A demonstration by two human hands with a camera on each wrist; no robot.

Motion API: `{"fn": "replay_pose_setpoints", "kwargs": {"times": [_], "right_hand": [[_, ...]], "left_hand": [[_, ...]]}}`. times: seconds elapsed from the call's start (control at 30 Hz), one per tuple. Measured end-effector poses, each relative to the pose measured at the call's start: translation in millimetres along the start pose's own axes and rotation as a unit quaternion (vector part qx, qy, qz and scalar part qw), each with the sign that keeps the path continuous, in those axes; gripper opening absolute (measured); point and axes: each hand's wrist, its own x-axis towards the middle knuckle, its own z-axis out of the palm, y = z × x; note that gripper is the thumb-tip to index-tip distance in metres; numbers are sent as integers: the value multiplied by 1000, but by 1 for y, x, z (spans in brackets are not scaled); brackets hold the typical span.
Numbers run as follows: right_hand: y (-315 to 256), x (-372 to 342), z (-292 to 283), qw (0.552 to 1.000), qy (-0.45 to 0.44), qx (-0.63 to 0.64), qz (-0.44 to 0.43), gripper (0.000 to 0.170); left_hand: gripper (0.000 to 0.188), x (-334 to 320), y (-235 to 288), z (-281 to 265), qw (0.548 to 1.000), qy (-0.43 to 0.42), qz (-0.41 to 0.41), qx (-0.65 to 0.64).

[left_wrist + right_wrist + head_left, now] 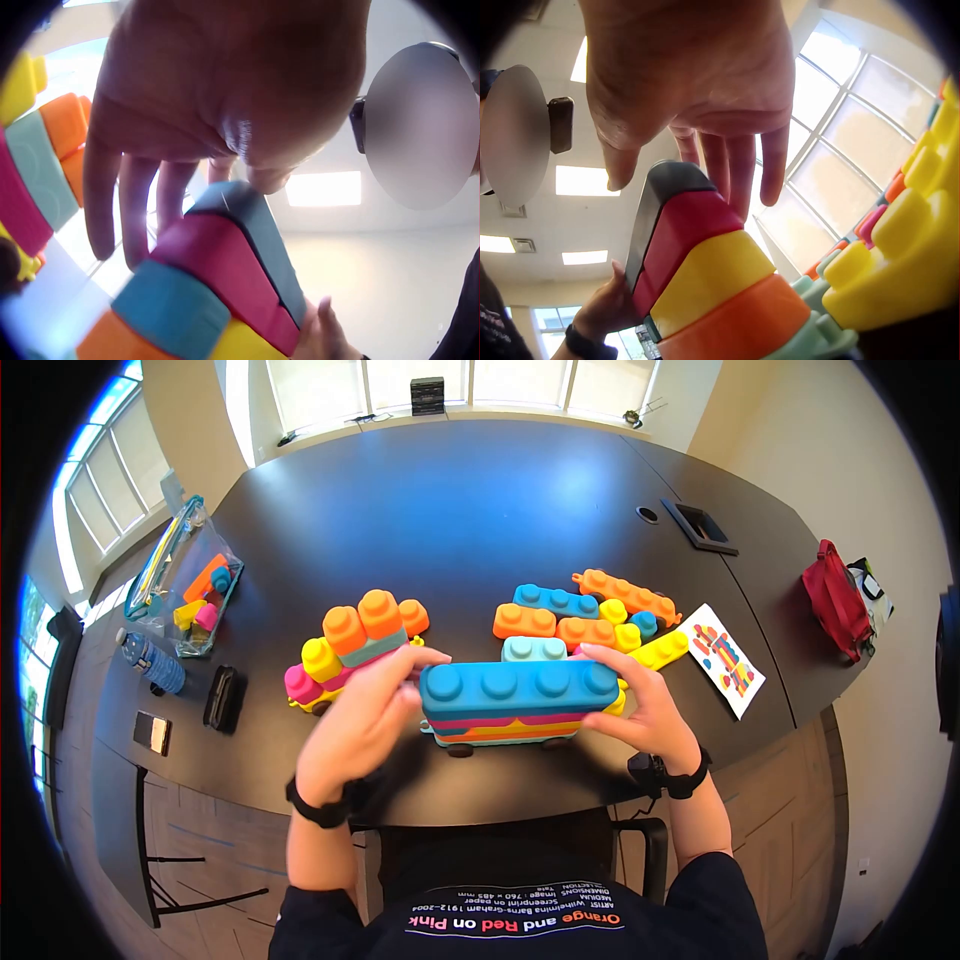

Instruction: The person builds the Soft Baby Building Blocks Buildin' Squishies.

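A layered stack of soft blocks on dark wheels has a long blue four-stud block (520, 688) on top, above magenta, yellow, orange and pale green layers. My left hand (360, 725) is at its left end; in the left wrist view that hand (225, 97) has its fingers extended, with the thumb at the blue block (274, 247). Around the right end, my right hand (655, 715) has its thumb in front and fingers behind. The right wrist view shows this hand (697, 82) with straight fingers and a gap between thumb and stack. Fingertip contact is partly hidden.
Left of the stack stands another wheeled build (360, 635). Loose blue, orange and yellow blocks (585, 632) lie behind and right, beside a picture card (725, 660). Farther left are a clear bag (185, 580), a bottle (152, 660), a black case (222, 698) and a phone (152, 732).
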Motion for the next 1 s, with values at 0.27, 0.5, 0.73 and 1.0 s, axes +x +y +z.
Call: {"fn": "replay_pose_setpoints", "kwargs": {"times": [0.27, 0.5, 0.73, 1.0], "right_hand": [[8, -9, 4, 998, 19, -58, 14, 62], [10, -9, 5, 997, 22, -72, -14, 64], [12, -7, 7, 998, 10, -62, -9, 65], [11, -6, 13, 999, 26, -46, -6, 64]], "left_hand": [[22, 143, -13, 1, 841, -124, -34, 525], [36, 177, -49, 49, 645, -285, -277, 652], [32, 182, -87, 39, 742, -168, -169, 626], [42, 112, 10, -30, 955, 35, 70, 284]]}}
